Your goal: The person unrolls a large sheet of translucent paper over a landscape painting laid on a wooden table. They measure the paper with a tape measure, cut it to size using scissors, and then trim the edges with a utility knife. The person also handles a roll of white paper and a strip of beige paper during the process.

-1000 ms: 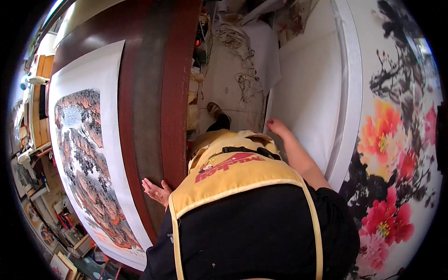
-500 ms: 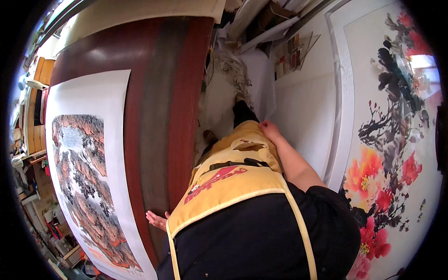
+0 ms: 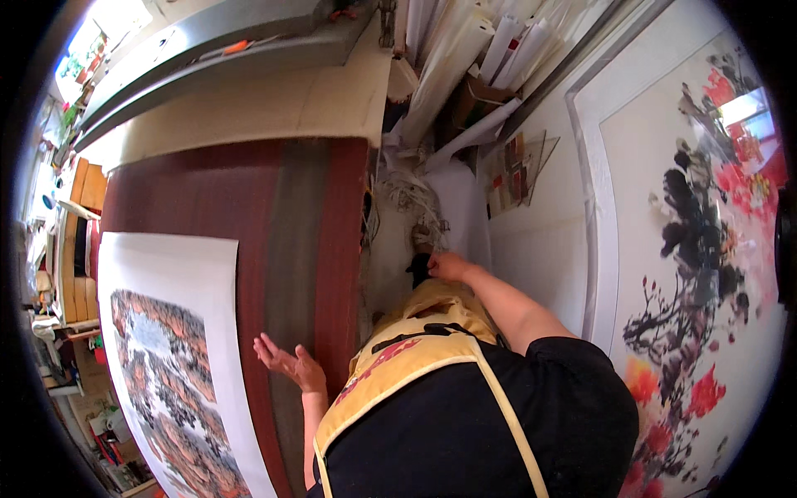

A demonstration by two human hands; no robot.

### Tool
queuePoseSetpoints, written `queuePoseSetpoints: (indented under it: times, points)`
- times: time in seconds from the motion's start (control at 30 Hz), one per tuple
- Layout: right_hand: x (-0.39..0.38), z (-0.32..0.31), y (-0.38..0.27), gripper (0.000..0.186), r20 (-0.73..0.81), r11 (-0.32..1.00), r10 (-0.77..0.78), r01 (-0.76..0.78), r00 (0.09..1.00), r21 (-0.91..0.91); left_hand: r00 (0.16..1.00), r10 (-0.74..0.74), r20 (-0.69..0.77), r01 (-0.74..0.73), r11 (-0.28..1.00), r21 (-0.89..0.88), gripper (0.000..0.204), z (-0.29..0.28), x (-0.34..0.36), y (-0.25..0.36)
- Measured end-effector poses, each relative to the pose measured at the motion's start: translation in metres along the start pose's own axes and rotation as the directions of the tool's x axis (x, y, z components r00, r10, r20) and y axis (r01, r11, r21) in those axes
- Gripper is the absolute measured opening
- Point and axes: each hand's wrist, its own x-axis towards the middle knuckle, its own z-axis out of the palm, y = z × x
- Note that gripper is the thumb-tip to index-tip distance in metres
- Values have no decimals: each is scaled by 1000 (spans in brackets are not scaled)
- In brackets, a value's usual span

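My left hand (image 3: 290,365) is open, palm turned up and fingers spread, above the dark red table (image 3: 336,241) with its grey lengthwise band. Nothing lies in it. Left of that hand, a white-bordered landscape painting (image 3: 217,311) in ink and reddish brown lies flat on the tabletop. My right hand (image 3: 448,266) is closed, held out in front of my yellow apron (image 3: 432,336) near my dark trouser leg. Its curled fingers hide whatever they may hold.
White paper rolls (image 3: 452,62) and a brown carton (image 3: 481,101) stand at the end of the narrow aisle. Pale scraps (image 3: 407,195) litter the floor there. Along the right stands a large panel with a flower painting (image 3: 693,224). A grey ledge (image 3: 249,50) crosses beyond the table.
I have moved forward along the aisle, and more of the rolls and the grey ledge show. My left hand has risen over the table edge. The right hand has swung forward and left, still closed.
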Motion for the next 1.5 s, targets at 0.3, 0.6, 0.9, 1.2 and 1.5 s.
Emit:
queuePoseSetpoints:
  times: [0.3, 0.6, 0.9, 1.2, 1.5]
  points:
    - [83, -141, 103, 26, -147, 954, 88, -41, 985, 298, 997, 10, 72, -10, 1000, -8, 63, 202, 196, 92]
    - [28, -382, -20, 29, -448, 377, -310, 541, 839, 752, 992, -39, 117, -1, 947, 322, 62, 249, 225, 112]
    - [-92, -449, -207, 30, -494, -554, -829, 505, -262, 662, 981, -94, 171, 34, 945, 326, 60, 252, 225, 115]
    - [-92, -445, -232, 36, -447, -587, -810, 551, -381, 594, 986, -47, 160, -6, 947, 320, 59, 251, 224, 112]
    - [-95, -444, -237, 27, -445, -514, -853, 586, -271, 627, 988, -50, 147, 8, 961, 278, 57, 248, 224, 111]
